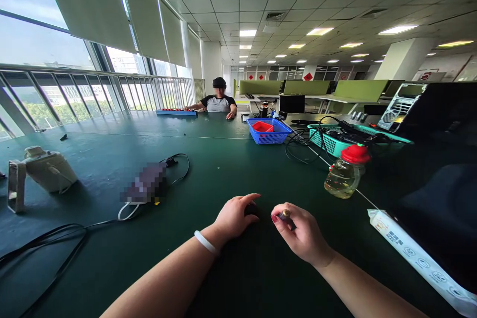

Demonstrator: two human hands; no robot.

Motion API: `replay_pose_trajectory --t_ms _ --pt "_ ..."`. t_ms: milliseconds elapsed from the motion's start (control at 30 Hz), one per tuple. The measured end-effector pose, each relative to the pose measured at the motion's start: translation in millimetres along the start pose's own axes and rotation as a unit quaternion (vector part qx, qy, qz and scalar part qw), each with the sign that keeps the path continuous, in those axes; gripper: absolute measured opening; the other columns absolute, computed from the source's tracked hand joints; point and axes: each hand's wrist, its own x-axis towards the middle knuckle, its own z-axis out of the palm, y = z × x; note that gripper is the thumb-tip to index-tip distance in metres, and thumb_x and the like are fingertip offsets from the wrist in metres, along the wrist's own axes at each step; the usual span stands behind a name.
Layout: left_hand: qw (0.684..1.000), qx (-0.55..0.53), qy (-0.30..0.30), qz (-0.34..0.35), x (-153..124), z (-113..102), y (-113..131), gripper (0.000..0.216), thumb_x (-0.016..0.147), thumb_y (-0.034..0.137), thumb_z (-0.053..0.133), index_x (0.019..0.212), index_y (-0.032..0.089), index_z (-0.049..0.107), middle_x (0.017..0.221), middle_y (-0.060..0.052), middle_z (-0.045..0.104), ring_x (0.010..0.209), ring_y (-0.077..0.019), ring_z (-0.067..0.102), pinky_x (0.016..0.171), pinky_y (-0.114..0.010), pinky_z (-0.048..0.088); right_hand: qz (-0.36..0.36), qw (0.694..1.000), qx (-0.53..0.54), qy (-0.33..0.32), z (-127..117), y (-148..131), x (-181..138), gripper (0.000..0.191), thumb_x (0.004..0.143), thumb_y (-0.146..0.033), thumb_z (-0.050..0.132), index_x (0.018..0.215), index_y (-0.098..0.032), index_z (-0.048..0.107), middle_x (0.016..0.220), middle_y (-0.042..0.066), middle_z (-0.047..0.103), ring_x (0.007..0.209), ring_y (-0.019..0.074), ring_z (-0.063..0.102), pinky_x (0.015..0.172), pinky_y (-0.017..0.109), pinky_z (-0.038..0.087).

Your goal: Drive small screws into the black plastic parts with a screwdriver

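Observation:
In the middle of the head view, my left hand (233, 216), with a white band at the wrist, rests low over the dark green table. Its thumb and fingers curl around a small dark rounded thing (252, 208), mostly hidden, whose kind I cannot make out. A short gap to the right, my right hand (300, 232) is closed on a slim dark stick with a gold-coloured end (285, 214). The gold end points up towards me, and the rest of the stick lies inside the fingers.
Right of my hands stand a red-capped bottle (343, 176) and a long white printed package (417, 256). Farther back are a blue basket (270, 136) and a teal basket of cables (328, 144). Left lie a blurred-out device (145, 184) and a beige container (50, 171). A person (219, 102) sits opposite.

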Motion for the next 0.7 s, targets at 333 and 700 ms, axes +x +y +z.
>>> replay_pose_trajectory --t_ms 333,700 --pt "0.998 0.048 0.030 -0.014 1.9 -5.4 -12.1 0.053 0.067 0.039 0.083 0.115 0.022 0.070 0.120 -0.006 0.070 0.122 -0.0305 0.053 0.106 -0.044 0.042 -0.084 0.996 -0.028 0.014 -4.0 -4.6 -0.8 0.004 0.094 -0.021 0.055 0.091 -0.023 0.057 0.061 -0.005 0.057 0.049 0.0098 0.050 0.054 0.025 0.042" --pt "0.999 0.047 0.026 -0.002 2.0 -5.3 -12.7 0.039 0.068 0.040 0.084 0.102 0.024 0.073 0.114 -0.004 0.072 0.118 -0.0291 0.054 0.105 -0.044 0.042 -0.154 0.984 -0.030 -0.078 -1.0 -9.4 -3.5 0.010 0.087 -0.018 0.050 0.080 -0.023 0.055 0.061 -0.004 0.050 0.054 0.0120 0.044 0.056 0.027 0.036"
